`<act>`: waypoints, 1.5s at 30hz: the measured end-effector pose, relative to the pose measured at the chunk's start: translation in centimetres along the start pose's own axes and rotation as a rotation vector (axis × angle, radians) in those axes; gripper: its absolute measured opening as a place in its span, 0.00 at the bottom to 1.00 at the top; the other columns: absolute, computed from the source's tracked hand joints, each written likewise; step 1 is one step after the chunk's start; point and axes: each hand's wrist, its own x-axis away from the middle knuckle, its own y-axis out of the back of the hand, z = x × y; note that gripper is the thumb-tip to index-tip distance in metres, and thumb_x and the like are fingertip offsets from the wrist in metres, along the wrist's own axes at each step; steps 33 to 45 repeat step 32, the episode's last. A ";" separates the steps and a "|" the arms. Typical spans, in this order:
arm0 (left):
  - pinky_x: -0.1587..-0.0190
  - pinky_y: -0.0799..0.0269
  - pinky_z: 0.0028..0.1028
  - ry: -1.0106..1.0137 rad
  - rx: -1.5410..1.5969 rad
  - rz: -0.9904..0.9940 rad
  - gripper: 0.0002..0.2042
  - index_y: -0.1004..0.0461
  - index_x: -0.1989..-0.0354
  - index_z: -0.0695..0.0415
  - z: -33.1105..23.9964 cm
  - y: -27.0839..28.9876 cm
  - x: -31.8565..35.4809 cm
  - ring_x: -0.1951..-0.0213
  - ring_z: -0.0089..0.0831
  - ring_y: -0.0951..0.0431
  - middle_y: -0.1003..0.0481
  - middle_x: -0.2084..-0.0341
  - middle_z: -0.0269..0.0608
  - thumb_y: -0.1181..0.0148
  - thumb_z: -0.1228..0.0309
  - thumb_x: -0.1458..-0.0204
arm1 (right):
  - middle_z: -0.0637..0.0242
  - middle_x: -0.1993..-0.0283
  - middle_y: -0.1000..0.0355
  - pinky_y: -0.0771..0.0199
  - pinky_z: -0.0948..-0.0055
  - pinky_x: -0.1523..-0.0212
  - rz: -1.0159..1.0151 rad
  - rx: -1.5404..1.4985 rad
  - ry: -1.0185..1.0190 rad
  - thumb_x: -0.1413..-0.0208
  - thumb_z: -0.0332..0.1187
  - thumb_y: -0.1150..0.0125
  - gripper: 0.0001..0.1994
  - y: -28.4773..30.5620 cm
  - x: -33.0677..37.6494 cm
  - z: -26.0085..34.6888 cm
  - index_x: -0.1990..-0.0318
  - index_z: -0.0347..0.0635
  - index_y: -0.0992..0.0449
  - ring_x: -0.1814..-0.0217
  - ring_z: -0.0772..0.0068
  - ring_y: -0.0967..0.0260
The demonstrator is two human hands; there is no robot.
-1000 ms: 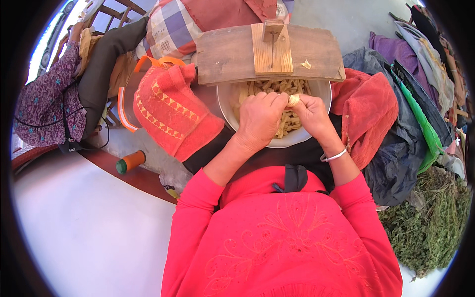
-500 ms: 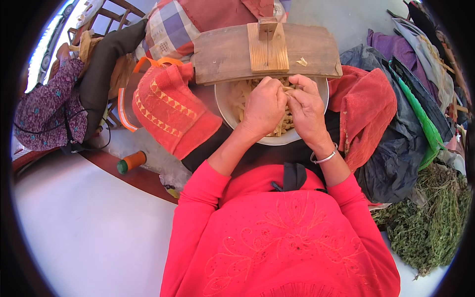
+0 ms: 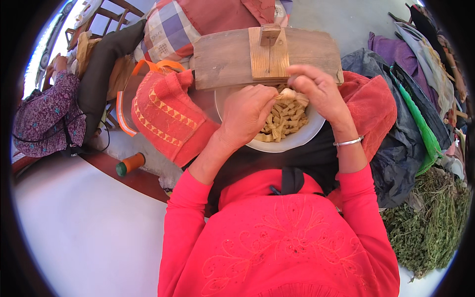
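A white bowl (image 3: 282, 147) holds several short, pale tan strips (image 3: 284, 121), perhaps of dried food. Above its left side is my left hand (image 3: 247, 111), closed with the fingertips pressed together. A pale strip (image 3: 286, 94) shows at those fingertips, partly hidden. My right hand (image 3: 319, 91) is raised over the bowl's far right side, a silver bangle on its wrist. Its fingers are curled and blurred; whatever they hold is too unclear to make out. Just beyond the hands, a wooden board (image 3: 217, 54) covers the bowl's far edge, with a small upright wooden block (image 3: 268, 35) on it.
Red cloths (image 3: 168, 114) lie on both sides of the bowl. At the left are an orange and green spool (image 3: 130, 164) and another person's patterned sleeve (image 3: 52, 114). Dark plastic sheeting (image 3: 391, 163) and a heap of dried green plants (image 3: 428, 225) lie at the right.
My hands, together over the bowl before, have come apart. The right hand has moved up and to the right, the left slightly left and nearer me. More of the strips now show.
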 end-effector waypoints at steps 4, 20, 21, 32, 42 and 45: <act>0.69 0.33 0.25 0.357 0.283 0.217 0.07 0.28 0.62 0.61 1.2 1.1 -2.0 0.73 0.22 0.29 0.27 0.77 0.36 0.42 0.71 0.46 | 0.74 0.71 0.29 0.31 0.83 0.71 0.114 -0.097 -0.248 0.42 0.32 0.43 0.09 0.9 -1.1 0.8 0.59 0.35 0.24 0.74 0.86 0.34; 0.71 0.35 0.23 0.523 0.032 0.054 0.05 0.30 0.66 0.63 8.1 -0.2 -3.8 0.74 0.20 0.32 0.30 0.78 0.32 0.46 0.74 0.46 | 0.62 0.64 0.26 0.32 0.67 0.62 -0.305 0.779 0.294 0.51 0.30 0.39 0.05 -0.9 -3.7 -3.7 0.67 0.41 0.23 0.62 0.59 0.29; 0.70 0.35 0.23 0.528 0.103 0.043 0.05 0.30 0.66 0.63 7.7 -0.2 -3.3 0.74 0.20 0.32 0.30 0.78 0.32 0.46 0.74 0.45 | 0.63 0.64 0.26 0.32 0.66 0.60 -0.312 0.890 0.375 0.51 0.31 0.39 0.04 -1.1 -2.9 -2.5 0.68 0.42 0.23 0.60 0.59 0.30; 0.63 0.32 0.25 0.511 0.245 0.445 0.09 0.28 0.60 0.58 2.0 -0.3 1.6 0.71 0.26 0.30 0.27 0.74 0.34 0.48 0.66 0.42 | 0.55 0.78 0.27 0.28 0.59 0.75 -0.206 0.681 0.243 0.44 0.38 0.41 0.11 -2.8 1.5 -1.4 0.74 0.42 0.26 0.75 0.53 0.27; 0.63 0.32 0.25 0.511 0.245 0.445 0.09 0.28 0.60 0.58 2.0 -0.3 1.6 0.71 0.26 0.30 0.27 0.74 0.34 0.48 0.66 0.42 | 0.55 0.78 0.27 0.28 0.59 0.75 -0.206 0.681 0.243 0.44 0.38 0.41 0.11 -2.8 1.5 -1.4 0.74 0.42 0.26 0.75 0.53 0.27; 0.63 0.32 0.25 0.511 0.245 0.445 0.09 0.28 0.60 0.58 2.0 -0.3 1.6 0.71 0.26 0.30 0.27 0.74 0.34 0.48 0.66 0.42 | 0.55 0.78 0.27 0.28 0.59 0.75 -0.206 0.681 0.243 0.44 0.38 0.41 0.11 -2.8 1.5 -1.4 0.74 0.42 0.26 0.75 0.53 0.27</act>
